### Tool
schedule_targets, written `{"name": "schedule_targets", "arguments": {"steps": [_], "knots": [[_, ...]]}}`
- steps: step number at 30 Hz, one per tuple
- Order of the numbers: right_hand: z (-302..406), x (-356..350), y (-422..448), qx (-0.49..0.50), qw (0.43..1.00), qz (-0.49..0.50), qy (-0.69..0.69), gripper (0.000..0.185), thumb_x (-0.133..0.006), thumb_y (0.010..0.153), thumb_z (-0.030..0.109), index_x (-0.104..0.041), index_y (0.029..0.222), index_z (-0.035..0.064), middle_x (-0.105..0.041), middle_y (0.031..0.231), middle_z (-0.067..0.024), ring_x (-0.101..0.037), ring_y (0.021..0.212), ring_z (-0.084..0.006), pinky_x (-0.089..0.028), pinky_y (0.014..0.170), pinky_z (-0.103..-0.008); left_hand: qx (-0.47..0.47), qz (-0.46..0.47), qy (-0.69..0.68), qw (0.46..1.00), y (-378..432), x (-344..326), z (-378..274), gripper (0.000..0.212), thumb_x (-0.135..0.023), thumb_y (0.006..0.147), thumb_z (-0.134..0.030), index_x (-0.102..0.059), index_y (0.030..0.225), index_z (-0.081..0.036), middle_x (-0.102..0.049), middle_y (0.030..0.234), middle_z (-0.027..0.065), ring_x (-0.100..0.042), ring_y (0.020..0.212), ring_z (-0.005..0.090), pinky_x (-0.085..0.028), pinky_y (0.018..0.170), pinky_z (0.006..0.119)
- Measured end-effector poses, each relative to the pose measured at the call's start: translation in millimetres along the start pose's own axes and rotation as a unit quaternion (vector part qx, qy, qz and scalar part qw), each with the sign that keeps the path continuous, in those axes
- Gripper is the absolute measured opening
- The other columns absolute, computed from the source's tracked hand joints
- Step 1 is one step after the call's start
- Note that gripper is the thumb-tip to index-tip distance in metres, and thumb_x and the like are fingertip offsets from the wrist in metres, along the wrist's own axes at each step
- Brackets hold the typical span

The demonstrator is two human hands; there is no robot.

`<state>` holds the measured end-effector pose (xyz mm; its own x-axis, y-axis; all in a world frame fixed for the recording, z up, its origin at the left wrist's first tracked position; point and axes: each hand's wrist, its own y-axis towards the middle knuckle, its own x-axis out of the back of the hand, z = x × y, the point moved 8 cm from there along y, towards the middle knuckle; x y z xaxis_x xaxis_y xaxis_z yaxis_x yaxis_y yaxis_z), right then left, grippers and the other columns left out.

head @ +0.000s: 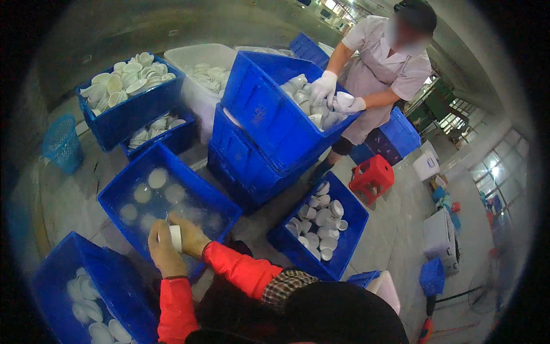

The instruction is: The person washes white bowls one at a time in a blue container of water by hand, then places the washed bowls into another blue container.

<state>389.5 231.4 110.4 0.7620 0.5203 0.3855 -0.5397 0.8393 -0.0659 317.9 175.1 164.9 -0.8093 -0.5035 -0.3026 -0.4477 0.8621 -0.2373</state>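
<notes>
Both my hands are around a small white ceramic cup or bowl (175, 238), above a blue plastic crate (195, 182) of cloudy water. My left hand (165, 253) grips it from the left, its back towards me. On the other side, my right hand (192, 235) has its fingers around the rim. Red sleeves cover both forearms. Several round white pieces (158, 178) sit in the water, blurred by the murk. Part of the cup is hidden behind my fingers.
Left of me stands a blue crate of white dishes (88, 309); right, a blue crate of white bowls (328, 232). Stacked blue crates (262, 116) rise ahead, where a gloved co-worker (374, 73) handles bowls. A red stool (373, 176) and blue basket (64, 144) stand on the floor.
</notes>
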Motion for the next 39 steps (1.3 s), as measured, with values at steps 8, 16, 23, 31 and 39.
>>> {"name": "schedule_targets", "arguments": {"steps": [8,16,23,31,39], "knots": [[78.7,-10.3,16.2,-0.075,0.968,0.026,-0.239,0.031,-0.065,0.085,0.021,-0.069,0.112,0.0065,-0.069,0.113,-0.0186,-0.066,0.106,-0.0335,-0.052,0.092,-0.0417,-0.052,-0.025,-0.010,0.998,42.5,63.5,6.7,0.035,-0.070,0.091,-0.025,-0.062,0.113,0.002,-0.068,0.114,0.0110,-0.065,0.095,0.0193,-0.052,0.081,0.032],[89.2,44.2,17.2,-0.031,0.937,-0.129,0.323,0.035,-0.057,0.091,0.006,-0.064,0.122,-0.0064,-0.071,0.115,-0.0152,-0.067,0.105,-0.0198,-0.053,0.091,-0.0291,-0.105,0.096,-0.091,0.986,55.0,57.1,-45.9,0.063,-0.033,0.104,-0.051,-0.044,0.139,0.001,-0.064,0.122,0.0231,-0.062,0.110,0.0441,-0.053,0.093,0.057],[110.3,32.1,12.5,-0.021,0.983,-0.086,0.162,0.068,-0.078,0.085,0.025,-0.050,0.138,-0.0059,-0.067,0.120,-0.0123,-0.064,0.109,-0.0198,-0.052,0.091,-0.0326,-0.160,0.064,0.028,0.985,58.0,70.0,-28.0,0.058,-0.057,0.085,-0.026,-0.049,0.137,-0.003,-0.061,0.129,0.0178,-0.063,0.111,0.0300,-0.052,0.095,0.042],[75.6,24.9,26.2,-0.020,0.965,-0.046,0.258,0.044,-0.066,0.088,0.018,-0.061,0.128,0.0005,-0.069,0.115,-0.0152,-0.067,0.103,-0.0264,-0.052,0.092,-0.0367,0.003,0.028,0.053,0.998,33.2,20.5,-27.0,0.045,-0.058,0.092,-0.032,-0.057,0.128,-0.005,-0.063,0.117,0.0134,-0.063,0.102,0.0242,-0.054,0.081,0.035],[-6.1,186.3,-16.6,-0.142,0.937,-0.188,-0.256,0.035,-0.057,0.086,0.013,-0.071,0.118,0.0064,-0.072,0.110,-0.0177,-0.070,0.100,-0.0299,-0.055,0.086,-0.0375,0.021,0.021,0.007,1.000,34.7,29.4,-17.0,0.048,-0.059,0.097,-0.040,-0.058,0.125,-0.001,-0.065,0.104,0.0130,-0.065,0.089,0.0231,-0.057,0.074,0.034]]}}
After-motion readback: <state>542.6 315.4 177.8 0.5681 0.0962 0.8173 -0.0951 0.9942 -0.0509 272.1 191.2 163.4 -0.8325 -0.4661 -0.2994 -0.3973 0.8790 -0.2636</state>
